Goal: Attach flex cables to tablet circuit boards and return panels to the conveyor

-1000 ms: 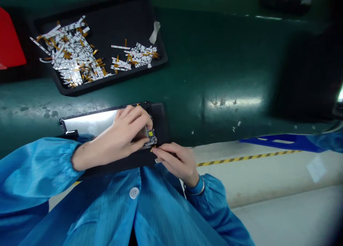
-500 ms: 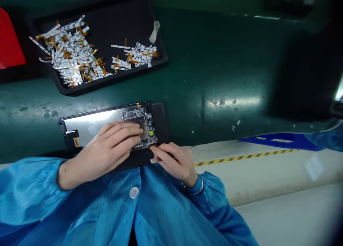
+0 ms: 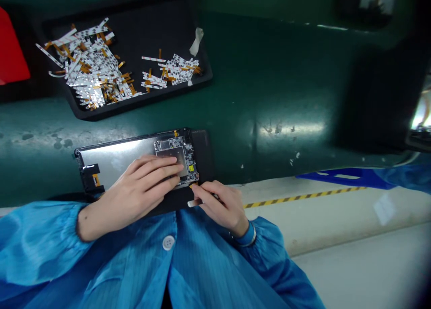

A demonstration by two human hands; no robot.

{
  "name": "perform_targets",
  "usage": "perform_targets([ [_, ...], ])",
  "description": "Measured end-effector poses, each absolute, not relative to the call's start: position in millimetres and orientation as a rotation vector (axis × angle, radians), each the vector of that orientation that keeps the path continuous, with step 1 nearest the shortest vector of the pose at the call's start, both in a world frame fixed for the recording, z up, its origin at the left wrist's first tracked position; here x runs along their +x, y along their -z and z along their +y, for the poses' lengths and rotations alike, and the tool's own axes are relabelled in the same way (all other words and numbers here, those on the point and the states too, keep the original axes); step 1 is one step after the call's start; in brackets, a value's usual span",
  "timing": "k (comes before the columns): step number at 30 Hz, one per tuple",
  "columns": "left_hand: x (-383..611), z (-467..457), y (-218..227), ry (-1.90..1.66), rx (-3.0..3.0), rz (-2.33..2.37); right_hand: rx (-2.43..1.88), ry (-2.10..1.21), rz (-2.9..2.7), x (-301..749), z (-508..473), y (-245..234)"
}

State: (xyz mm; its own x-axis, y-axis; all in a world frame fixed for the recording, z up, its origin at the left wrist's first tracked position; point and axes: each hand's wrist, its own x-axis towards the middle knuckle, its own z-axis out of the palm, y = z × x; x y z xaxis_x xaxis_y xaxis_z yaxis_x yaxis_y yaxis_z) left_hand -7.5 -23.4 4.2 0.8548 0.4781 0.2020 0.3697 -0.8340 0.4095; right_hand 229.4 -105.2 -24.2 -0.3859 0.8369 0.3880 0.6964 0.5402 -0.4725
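A flat panel with a shiny metal back (image 3: 111,158) lies on a black mat (image 3: 202,152) at the near edge of the green bench. A small circuit board (image 3: 175,154) sits at its right end. My left hand (image 3: 141,187) lies on the panel with its fingers stretched flat, the tips pressing the board's lower edge. My right hand (image 3: 220,205) is closed in a pinch just right of the board's lower right corner, on a small orange flex strip (image 3: 191,186). A thin white piece (image 3: 193,203) pokes out under its fingers.
A black tray (image 3: 134,12) at the back left holds two heaps of white and orange flex strips (image 3: 90,66) and a bit of white tape (image 3: 195,38). A red object (image 3: 11,53) is at the far left. A yellow-black striped line (image 3: 303,196) and a blue part (image 3: 353,176) lie to the right.
My left hand slid down and left off the circuit board, uncovering it, and now lies flatter on the panel. My right hand kept its pinch at the board's corner.
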Motion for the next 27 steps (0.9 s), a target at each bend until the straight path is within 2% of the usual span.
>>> perform_targets([
  [8, -6.7, -23.9, -3.8, -0.444, 2.664, 0.632, -1.234, -0.195, -2.225, 227.9, -101.4, 20.4],
  [27, -9.4, -22.9, 0.7, -0.476, 2.664, 0.593, -1.350, -0.191, -2.332, 216.5, -100.2, 3.6],
])
